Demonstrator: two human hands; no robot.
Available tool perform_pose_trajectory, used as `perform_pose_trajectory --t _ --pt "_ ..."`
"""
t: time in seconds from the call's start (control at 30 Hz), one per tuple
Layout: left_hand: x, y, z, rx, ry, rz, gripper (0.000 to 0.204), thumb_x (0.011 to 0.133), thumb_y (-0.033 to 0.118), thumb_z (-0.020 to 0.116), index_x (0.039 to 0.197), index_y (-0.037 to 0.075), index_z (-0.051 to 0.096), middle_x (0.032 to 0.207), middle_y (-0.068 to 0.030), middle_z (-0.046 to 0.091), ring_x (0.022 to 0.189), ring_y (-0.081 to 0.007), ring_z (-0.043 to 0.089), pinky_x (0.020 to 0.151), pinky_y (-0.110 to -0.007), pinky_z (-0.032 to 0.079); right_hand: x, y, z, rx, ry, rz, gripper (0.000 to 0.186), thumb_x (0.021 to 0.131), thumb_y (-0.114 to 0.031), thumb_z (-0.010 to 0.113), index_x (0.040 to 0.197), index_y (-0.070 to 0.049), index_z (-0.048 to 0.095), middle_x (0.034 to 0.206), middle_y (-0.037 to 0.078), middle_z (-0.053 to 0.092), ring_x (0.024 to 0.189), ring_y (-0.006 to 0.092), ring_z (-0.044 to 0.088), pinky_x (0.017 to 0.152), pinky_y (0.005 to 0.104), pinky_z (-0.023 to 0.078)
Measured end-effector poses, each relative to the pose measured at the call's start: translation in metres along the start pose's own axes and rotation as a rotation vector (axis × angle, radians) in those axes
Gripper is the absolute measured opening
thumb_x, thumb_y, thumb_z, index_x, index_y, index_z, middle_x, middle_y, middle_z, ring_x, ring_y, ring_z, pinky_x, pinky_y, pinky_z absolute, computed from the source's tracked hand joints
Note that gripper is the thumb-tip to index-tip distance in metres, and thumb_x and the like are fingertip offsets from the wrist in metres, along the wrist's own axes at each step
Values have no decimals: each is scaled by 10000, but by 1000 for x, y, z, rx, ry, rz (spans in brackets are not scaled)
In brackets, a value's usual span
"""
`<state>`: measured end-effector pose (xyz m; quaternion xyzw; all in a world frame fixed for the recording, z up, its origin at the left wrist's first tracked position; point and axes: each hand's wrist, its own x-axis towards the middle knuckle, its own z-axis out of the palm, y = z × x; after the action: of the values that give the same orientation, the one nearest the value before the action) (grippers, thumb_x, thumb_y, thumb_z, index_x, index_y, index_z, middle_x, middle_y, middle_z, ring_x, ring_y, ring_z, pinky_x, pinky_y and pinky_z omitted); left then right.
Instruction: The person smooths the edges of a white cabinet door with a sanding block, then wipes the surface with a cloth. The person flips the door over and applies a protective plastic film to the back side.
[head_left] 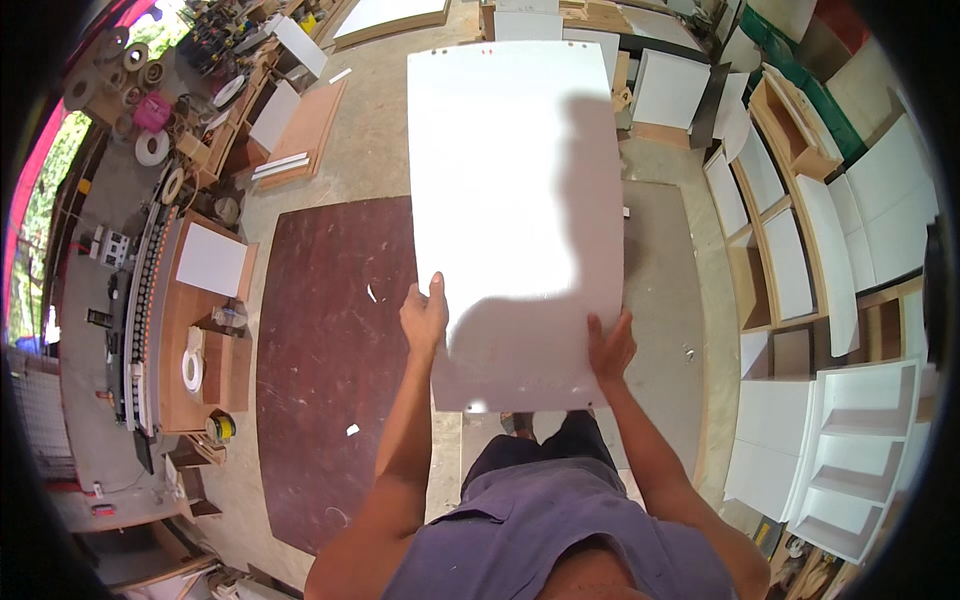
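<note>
I hold a large white rectangular panel (pixel 500 180) out in front of me, its long sides running away from my body. My left hand (pixel 426 318) grips its left edge, thumb lying on the top face and fingers hidden behind the edge. Opposite it, my right hand (pixel 610 345) grips the right edge in the same way, a little nearer to me. Small dark marks or holes show near the panel's far and near ends. Bright light falls over much of its face, and shadow covers the right and near parts.
A dark red board (pixel 330 350) with white scraps lies on the floor at left, a grey board (pixel 665 300) at right. An edge-banding machine (pixel 150 300) stands far left. White shelf units (pixel 860 450) and cabinet frames (pixel 780 220) line the right side. Brown boards (pixel 310 130) lie at the upper left.
</note>
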<state>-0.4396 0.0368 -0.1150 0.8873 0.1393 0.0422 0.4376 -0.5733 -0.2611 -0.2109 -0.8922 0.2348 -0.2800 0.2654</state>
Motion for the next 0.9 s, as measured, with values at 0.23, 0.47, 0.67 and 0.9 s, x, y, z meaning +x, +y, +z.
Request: perform_pose_trajectory --t 0.23,0.47,0.67,0.9 --pt "133 111 -5 -177 148 481 662 865 409 735 1165 -157 564 1033 -288 653 982 -371 647 865 -439 486 -56 23 -38 255 -280 100 787 871 -593 666 1254 61 456 1061 240 562 979 427 557 853 503 429" --pt "170 149 2 219 406 220 770 948 645 425 1242 -33 642 1192 -309 641 1177 -474 577 1016 -498 429 -74 90 -62 482 -680 -61 683 799 -369 803 1227 36 460 1048 166 534 977 328 538 854 464 430" --pt "76 151 -15 303 550 80 854 939 696 386 1231 -70 625 1203 -356 612 1191 -485 566 1016 -481 426 87 107 -25 962 -668 -69 327 1013 -218 474 1271 -17 485 1207 122 555 1098 240 559 978 409 446" --pt "5 110 -27 153 635 124 747 993 605 392 1076 -87 658 1047 -346 650 1091 -459 606 992 -462 406 250 -37 -21 1212 -482 -488 742 1042 -585 234 1309 44 523 1289 200 599 1144 259 596 978 393 468"
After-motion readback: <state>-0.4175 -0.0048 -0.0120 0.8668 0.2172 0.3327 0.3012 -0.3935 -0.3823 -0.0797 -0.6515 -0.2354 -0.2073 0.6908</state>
